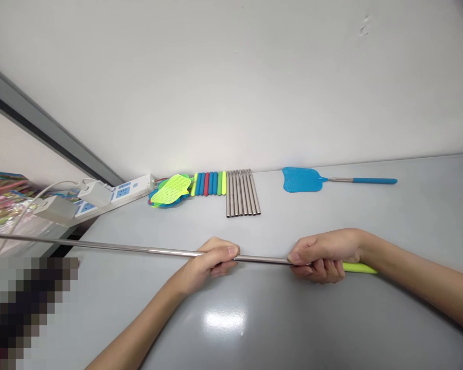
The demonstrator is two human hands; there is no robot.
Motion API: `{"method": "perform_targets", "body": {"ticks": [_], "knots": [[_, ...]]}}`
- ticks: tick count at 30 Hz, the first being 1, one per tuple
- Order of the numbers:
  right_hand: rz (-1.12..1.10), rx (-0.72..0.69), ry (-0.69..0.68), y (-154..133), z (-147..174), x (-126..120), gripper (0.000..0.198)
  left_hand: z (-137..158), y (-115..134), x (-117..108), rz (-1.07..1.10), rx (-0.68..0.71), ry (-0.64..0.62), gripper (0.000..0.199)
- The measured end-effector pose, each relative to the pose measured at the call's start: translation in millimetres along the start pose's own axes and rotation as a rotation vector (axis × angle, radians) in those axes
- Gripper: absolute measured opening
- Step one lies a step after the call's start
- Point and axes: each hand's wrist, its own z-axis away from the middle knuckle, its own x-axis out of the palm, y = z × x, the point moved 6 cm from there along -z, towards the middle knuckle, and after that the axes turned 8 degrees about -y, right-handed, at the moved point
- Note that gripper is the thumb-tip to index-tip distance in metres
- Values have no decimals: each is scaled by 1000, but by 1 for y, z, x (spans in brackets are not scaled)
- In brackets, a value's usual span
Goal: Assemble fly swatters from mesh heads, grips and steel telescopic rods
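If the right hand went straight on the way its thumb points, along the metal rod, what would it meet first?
Likely the left hand, closed around the same metal rod; only rod shows between it and the right hand, though depth is uncertain.

Bare forearms (154,313), bare fingers (324,270)

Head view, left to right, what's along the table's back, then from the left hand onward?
Back: power strip, swatter heads, coloured grips, metal tubes, blue swatter. Front: left hand, right hand, lime grip end.

Bright; white glare on grey tabletop (278,324).
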Motion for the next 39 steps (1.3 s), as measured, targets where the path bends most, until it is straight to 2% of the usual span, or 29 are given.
{"method": "perform_targets", "body": {"ticks": [6,13,19,24,28,34,39], "knots": [[-43,-11,-24,2,-1,-4,29,-1,-7,-2,33,4,3,35],[42,-118,53,-3,-3,-6,24,-3,-9,-4,-2,6,57,37],[435,-182,451,-23,15,-17,25,-3,-8,-3,-30,-21,109,38],[628,-215,665,-35,23,-12,32,-3,-8,-4,-207,-61,181,44],[645,-236,710,-36,17,-4,31,-4,-4,-1,-230,-51,198,47],[654,-275,717,-35,3,7,31,-8,5,16,-277,-53,111,46],[627,-289,680,-32,-1,10,31,-8,2,16,-241,-85,79,44]]}}
